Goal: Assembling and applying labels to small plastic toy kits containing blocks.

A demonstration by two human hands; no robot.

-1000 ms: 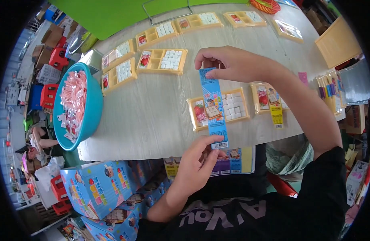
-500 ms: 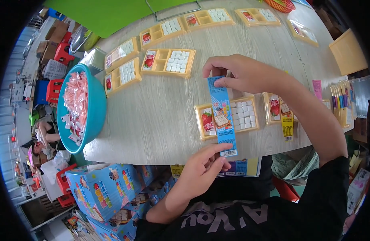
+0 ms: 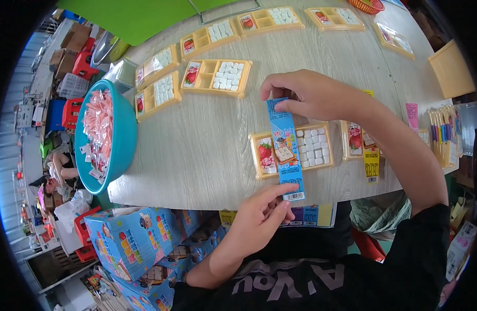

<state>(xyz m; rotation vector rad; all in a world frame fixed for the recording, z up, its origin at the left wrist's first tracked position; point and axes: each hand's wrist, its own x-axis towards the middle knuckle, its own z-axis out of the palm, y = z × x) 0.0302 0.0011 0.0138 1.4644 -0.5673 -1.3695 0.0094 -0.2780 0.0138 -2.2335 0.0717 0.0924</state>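
A long blue printed label strip (image 3: 285, 136) lies crosswise over a cream tray (image 3: 257, 172) with a strawberry-pictured packet on the left and white marshmallow-like pieces on the right. My right hand (image 3: 313, 96) pinches the strip's far end between thumb and fingers, beyond the tray. At the near end, my left hand (image 3: 263, 211) has its index fingertip on the strip, with the thumb close by the end and the other fingers curled. To the right, a second tray (image 3: 346, 151) carries a yellow label strip (image 3: 372, 163), partly hidden by my right forearm.
Several similar trays (image 3: 215, 92) line the table's far side. A teal basin (image 3: 128, 150) of pink packets stands at the left edge. Blue printed boxes (image 3: 129, 243) are stacked below. More label sheets (image 3: 321, 215) lie at my lap; pens (image 3: 443, 124) are at right.
Both hands keep their hold on the blue strip, which stays over the tray. The whole view has shifted slightly.
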